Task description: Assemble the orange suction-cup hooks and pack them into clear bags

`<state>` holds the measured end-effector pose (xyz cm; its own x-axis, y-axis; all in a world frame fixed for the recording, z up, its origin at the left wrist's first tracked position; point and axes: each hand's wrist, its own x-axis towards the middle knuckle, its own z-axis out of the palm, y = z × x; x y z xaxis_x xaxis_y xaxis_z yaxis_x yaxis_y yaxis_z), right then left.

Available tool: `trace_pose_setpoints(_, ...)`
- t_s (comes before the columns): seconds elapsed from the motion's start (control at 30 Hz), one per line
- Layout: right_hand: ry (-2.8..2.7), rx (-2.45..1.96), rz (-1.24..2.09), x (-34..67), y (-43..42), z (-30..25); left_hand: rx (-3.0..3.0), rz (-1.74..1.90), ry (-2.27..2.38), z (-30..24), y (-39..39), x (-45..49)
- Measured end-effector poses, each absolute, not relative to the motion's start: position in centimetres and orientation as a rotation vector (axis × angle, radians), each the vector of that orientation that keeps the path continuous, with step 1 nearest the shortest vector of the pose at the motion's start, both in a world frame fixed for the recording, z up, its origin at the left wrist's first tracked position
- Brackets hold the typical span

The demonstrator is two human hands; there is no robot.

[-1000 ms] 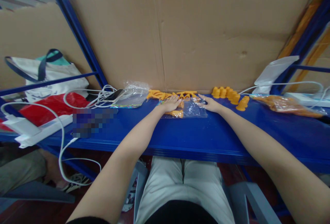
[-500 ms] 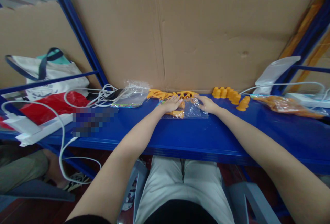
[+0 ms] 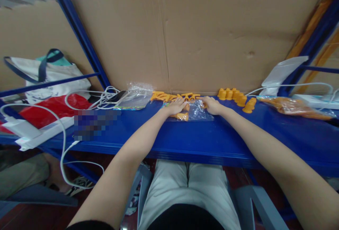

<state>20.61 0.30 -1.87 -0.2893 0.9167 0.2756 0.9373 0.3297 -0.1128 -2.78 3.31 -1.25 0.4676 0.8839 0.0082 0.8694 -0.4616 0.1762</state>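
My left hand (image 3: 177, 107) lies flat, fingers stretched out, over the left part of a clear plastic bag (image 3: 197, 114) with orange plastic parts showing in and around it. An orange cone-like piece (image 3: 182, 116) shows just below that hand. At the bag's right end my right hand (image 3: 212, 105) has its fingers bent in, closed on the plastic; its fingertips are small and partly hidden. Behind both hands, against the cardboard, several forked orange pieces (image 3: 190, 96) lie in a loose row, and more curved orange pieces (image 3: 159, 96) lie to the left.
Several orange cone-shaped pieces (image 3: 229, 94) stand to the right, near a bag of orange parts (image 3: 296, 108). On the left are a flat clear packet (image 3: 136, 99), white cables (image 3: 107, 94), a power strip (image 3: 45, 133) and a red bag (image 3: 58, 107). Cardboard (image 3: 201, 39) walls the back.
My right hand's fingers have drawn in from a more spread pose at the bag's right end. The forked pieces behind the bag have shifted slightly. My left hand has stayed in place.
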Motion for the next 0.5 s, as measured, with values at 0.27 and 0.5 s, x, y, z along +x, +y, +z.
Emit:
trace_pose_setpoints(0.27,-2.366,-1.696,-0.248,21.4,0.0,-1.4,2.574,0.126,1.541,-1.1,3.1,-2.9)
trace_pose_setpoints(0.5,-2.317,-1.819,-0.276,22.1,-0.7,-0.1,2.597,0.165,1.496,-1.1,3.1,-3.0)
